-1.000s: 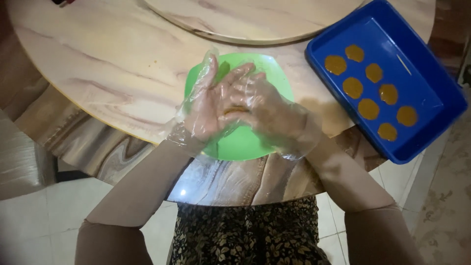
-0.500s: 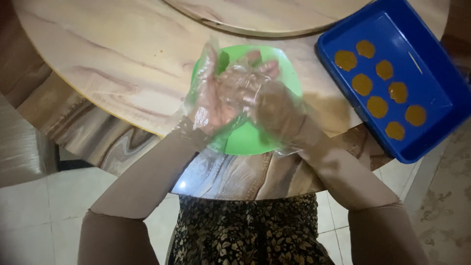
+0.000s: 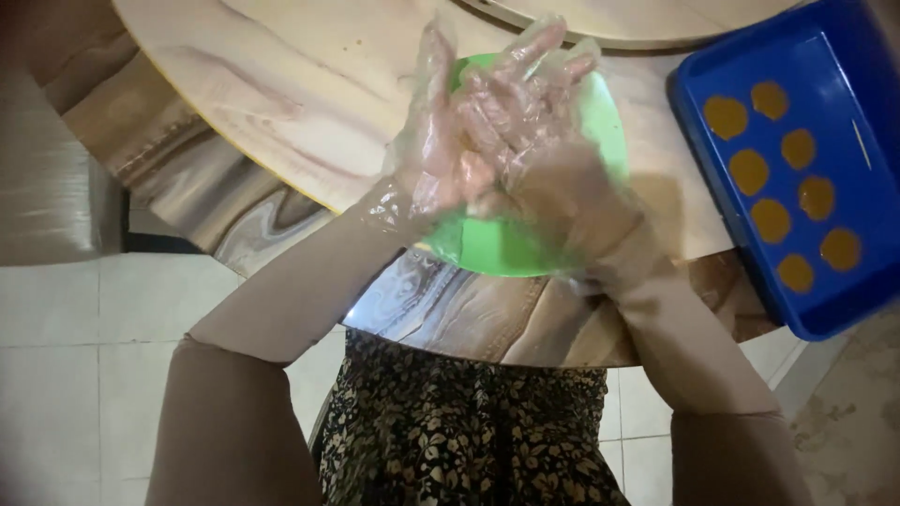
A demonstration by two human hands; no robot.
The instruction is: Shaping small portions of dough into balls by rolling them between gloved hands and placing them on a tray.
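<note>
While both gloved hands press together palm to palm, the left hand [image 3: 441, 155] and right hand [image 3: 553, 178] hover over a green plate [image 3: 506, 248] at the tabletop's [image 3: 281, 84] near edge; their fingers [image 3: 539, 42] are spread; whether they hold something cannot be told; a blue tray [image 3: 844, 300] with round orange pieces [image 3: 771, 220] lies at the right edge.

— How are the hands placed over the green bowl [image 3: 511, 245]?
— Palm to palm above it. The left hand [image 3: 441, 155] and right hand [image 3: 534, 141] press together, both in thin clear gloves, fingers pointing away from the body.
— And the arms?
— Both forearms, in tan sleeves, converge at the bowl's near rim.
</note>
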